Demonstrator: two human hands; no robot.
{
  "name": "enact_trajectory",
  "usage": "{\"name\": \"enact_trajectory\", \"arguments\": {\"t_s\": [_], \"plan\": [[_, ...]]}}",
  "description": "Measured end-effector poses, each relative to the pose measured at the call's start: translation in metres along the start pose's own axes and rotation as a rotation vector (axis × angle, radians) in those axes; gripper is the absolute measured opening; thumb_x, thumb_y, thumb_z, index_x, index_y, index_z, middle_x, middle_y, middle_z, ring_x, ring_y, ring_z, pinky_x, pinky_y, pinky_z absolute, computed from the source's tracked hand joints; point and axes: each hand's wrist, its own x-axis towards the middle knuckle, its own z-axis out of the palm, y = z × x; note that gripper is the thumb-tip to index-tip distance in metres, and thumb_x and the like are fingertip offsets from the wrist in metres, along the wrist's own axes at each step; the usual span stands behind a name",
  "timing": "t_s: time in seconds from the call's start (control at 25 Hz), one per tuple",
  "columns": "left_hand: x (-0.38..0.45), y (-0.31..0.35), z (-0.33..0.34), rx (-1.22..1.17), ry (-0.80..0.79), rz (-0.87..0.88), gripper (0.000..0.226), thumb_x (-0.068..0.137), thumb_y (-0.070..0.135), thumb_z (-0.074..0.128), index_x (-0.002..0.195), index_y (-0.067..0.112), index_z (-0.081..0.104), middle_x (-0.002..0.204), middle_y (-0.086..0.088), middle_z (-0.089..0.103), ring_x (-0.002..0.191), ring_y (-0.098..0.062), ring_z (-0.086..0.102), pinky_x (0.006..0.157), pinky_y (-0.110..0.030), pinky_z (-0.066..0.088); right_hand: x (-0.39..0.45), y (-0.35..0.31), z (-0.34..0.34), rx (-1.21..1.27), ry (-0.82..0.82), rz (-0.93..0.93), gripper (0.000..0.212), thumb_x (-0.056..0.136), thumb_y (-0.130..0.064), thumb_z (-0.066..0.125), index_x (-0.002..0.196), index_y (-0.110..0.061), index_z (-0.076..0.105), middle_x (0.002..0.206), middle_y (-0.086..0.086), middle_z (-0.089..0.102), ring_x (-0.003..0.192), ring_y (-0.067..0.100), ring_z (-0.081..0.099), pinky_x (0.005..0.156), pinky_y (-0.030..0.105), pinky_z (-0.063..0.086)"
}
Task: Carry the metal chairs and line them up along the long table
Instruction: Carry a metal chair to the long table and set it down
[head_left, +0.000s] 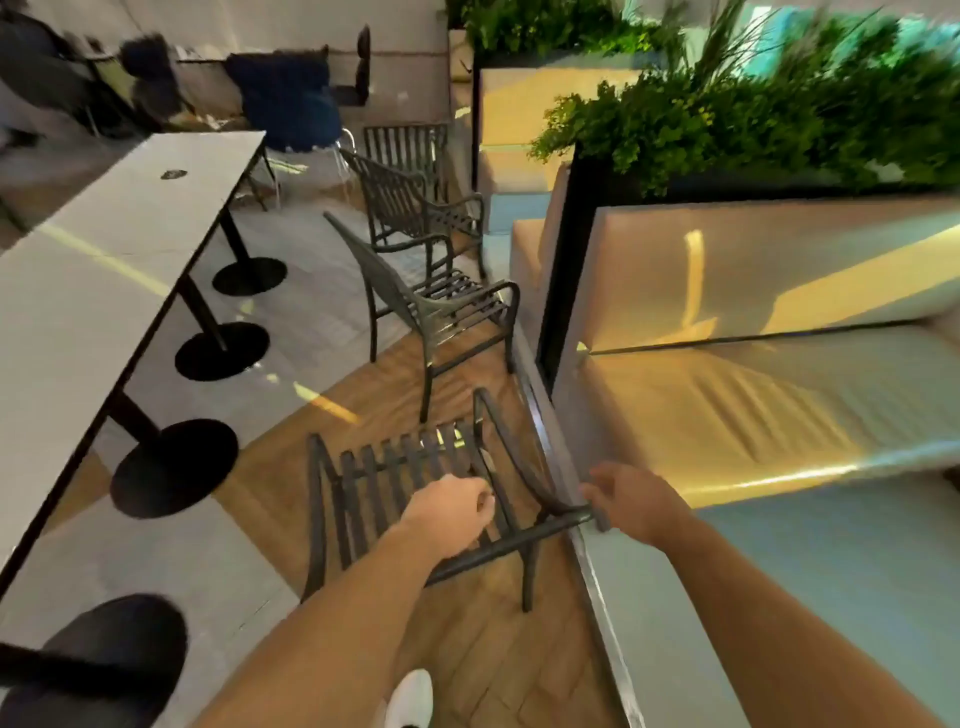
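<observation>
The nearest dark metal chair (387, 470) stands on the wooden floor just in front of me, its slatted back towards me. My left hand (451, 512) is closed on the slats near the top rail. At the rail's right end, the fingers of my right hand (631, 501) curl around the corner. Two more metal chairs (439, 312) (415, 208) stand in a row beyond it, and another slatted chair back (405, 148) shows behind them. On the left, the long white table (88, 270) runs away from me.
Round black pedestal bases (174, 467) stand under the table's near side. A cushioned beige bench (779, 395) with a low step edge lies close on the right, with planters of green plants (727, 119) behind it. At the far end sits a blue-draped seat (288, 101).
</observation>
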Motion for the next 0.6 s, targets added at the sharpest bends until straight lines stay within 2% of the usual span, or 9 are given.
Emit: {"name": "enact_trajectory", "arguments": {"t_s": [0.08,0.2,0.28,0.4,0.52,0.6], "plan": [[-0.018,-0.029,0.017,-0.038,-0.024,-0.101,0.035,0.107,0.043,0.038,0.125,0.026,0.063,0.108,0.001,0.071,0.093,-0.02,0.067,0.084,-0.041,0.058,0.006,-0.01,0.021,0.002,-0.092,-0.054,0.031,0.1,-0.047,0.055,0.116,-0.023,0.066,0.112,0.005,0.07,0.113,0.029,0.063,0.09,0.036,0.047],[-0.044,-0.073,0.049,-0.095,-0.037,-0.222,0.035,0.105,0.045,0.042,0.128,0.03,0.062,0.115,0.002,0.071,0.102,-0.02,0.067,0.089,-0.041,0.056,0.017,-0.02,0.056,-0.052,-0.221,-0.092,0.038,0.098,-0.05,0.057,0.126,-0.025,0.063,0.118,0.003,0.07,0.114,0.026,0.063,0.094,0.036,0.048],[-0.051,-0.093,0.067,-0.146,-0.052,-0.247,0.038,0.104,0.047,0.045,0.134,0.03,0.06,0.125,0.004,0.069,0.114,-0.019,0.064,0.096,-0.039,0.053,0.025,-0.025,0.075,-0.061,-0.256,-0.096,0.041,0.097,-0.049,0.058,0.13,-0.025,0.061,0.122,0.004,0.067,0.115,0.027,0.061,0.098,0.037,0.049],[-0.054,-0.115,0.093,-0.168,-0.112,-0.277,0.055,0.103,0.054,0.048,0.15,0.027,0.048,0.145,0.003,0.055,0.132,-0.019,0.052,0.107,-0.036,0.042,0.038,-0.025,0.108,-0.073,-0.307,-0.093,0.045,0.095,-0.045,0.062,0.135,-0.026,0.058,0.13,0.005,0.06,0.122,0.03,0.057,0.106,0.04,0.046],[-0.049,-0.133,0.116,-0.125,-0.154,-0.295,0.065,0.1,0.058,0.052,0.156,0.027,0.038,0.149,0.002,0.048,0.136,-0.021,0.046,0.111,-0.038,0.039,0.049,-0.017,0.138,-0.096,-0.311,-0.103,0.047,0.096,-0.037,0.063,0.142,-0.028,0.053,0.14,0.0,0.052,0.13,0.026,0.049,0.114,0.04,0.039],[-0.042,-0.145,0.126,-0.071,-0.162,-0.317,0.057,0.101,0.048,0.055,0.152,0.026,0.042,0.145,0.002,0.051,0.13,-0.021,0.051,0.11,-0.038,0.043,0.054,-0.012,0.154,-0.149,-0.303,-0.116,0.052,0.096,-0.038,0.063,0.146,-0.032,0.047,0.145,-0.004,0.048,0.138,0.024,0.041,0.12,0.042,0.03]]}}
